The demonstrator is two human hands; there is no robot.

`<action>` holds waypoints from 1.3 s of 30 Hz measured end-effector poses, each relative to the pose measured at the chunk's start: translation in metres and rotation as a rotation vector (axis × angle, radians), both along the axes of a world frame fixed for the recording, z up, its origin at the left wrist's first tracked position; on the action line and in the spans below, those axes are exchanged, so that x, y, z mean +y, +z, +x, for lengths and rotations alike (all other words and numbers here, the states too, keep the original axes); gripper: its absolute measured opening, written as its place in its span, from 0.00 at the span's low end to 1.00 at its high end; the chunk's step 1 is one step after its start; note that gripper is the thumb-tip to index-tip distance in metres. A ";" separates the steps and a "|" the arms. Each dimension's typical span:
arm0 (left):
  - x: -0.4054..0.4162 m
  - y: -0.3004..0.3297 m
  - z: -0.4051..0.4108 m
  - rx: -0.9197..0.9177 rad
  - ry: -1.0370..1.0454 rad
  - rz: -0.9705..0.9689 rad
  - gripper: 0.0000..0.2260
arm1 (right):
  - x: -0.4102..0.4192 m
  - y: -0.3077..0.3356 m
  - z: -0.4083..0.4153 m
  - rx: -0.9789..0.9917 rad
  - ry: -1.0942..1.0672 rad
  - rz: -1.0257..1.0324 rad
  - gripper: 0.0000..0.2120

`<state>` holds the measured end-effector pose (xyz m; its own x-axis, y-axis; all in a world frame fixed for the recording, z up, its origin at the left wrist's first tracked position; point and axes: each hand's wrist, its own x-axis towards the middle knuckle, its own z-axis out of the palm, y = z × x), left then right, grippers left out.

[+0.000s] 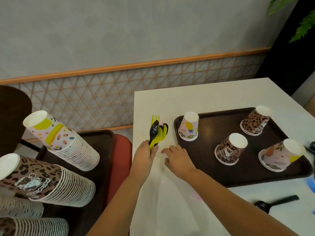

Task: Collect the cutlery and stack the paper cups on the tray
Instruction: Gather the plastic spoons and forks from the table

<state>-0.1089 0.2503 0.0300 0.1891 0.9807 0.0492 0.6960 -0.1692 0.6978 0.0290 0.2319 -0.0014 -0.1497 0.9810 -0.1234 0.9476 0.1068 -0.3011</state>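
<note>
My left hand [146, 152] grips a bunch of cutlery [157, 132], black spoons and yellow-green forks, held upright over the white table's left part. My right hand [177, 158] rests on the table just right of it with fingers spread toward the bunch, holding nothing. A dark brown tray [209, 133] lies to the right with several upside-down paper cups: a pink fruit cup [189, 126], a leopard cup [230, 149], another leopard cup [255, 121] and a pink cup [281, 155]. A black spoon [276, 202] lies loose near the right edge.
At the left, tall tilted stacks of paper cups [61, 140] [42, 179] sit on another dark tray [100, 138] over a red chair [119, 160]. Blue and black items [312, 147] peek in at the right edge. The white table [196, 99] ends close to the wall.
</note>
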 end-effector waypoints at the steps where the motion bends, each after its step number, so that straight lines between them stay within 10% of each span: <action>1: -0.005 0.002 0.003 0.030 -0.031 0.014 0.12 | -0.010 0.007 0.005 0.051 0.010 0.003 0.18; 9: -0.058 0.006 0.042 0.280 -0.307 -0.054 0.12 | -0.074 0.031 0.066 0.181 0.040 0.017 0.17; 16: -0.103 0.007 0.074 -0.051 -0.234 -0.126 0.11 | -0.141 0.029 0.120 0.512 -0.356 0.390 0.10; 28: -0.149 -0.005 0.091 -0.277 -0.168 -0.337 0.10 | -0.193 -0.032 0.108 0.093 -0.333 0.008 0.15; 39: -0.184 -0.031 0.109 -0.447 0.134 -0.263 0.13 | -0.235 -0.014 0.108 0.789 -0.753 -0.358 0.06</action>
<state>-0.0002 0.0664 -0.0013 0.0784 0.9850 -0.1539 0.3243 0.1208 0.9382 0.1374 -0.0031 -0.0152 0.3006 0.7823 -0.5456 0.2686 -0.6183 -0.7386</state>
